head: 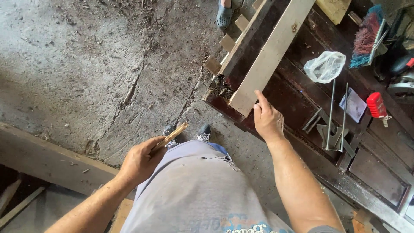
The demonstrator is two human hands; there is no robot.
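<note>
**Splintered strip in one hand, fingertip at the plank end**

The left hand (140, 162) has its fingers clamped on a thin, splintered strip of wood (172, 136), pale and ragged along its edge, which juts up and to the right over the person's grey shorts. The right hand (267, 118) lies mostly curled, its forefinger straight and pointing at the sawn near end of a long pale plank (269, 56); it seems to touch the plank's corner, though the angle leaves this unsure. The plank is smooth, square-edged and light, and lies aslant on a dark, glossy brown panelled door that serves as a counter (379, 172). Further along this counter sit a crumpled clear plastic bag (324, 66), two slim metal rods (332, 112) across a grey metal bracket, a red boxy tool (376, 105) and a brush with red and teal bristles (366, 36). Below lies a cracked, dusty concrete floor (86, 64), strewn with sawdust.
</note>
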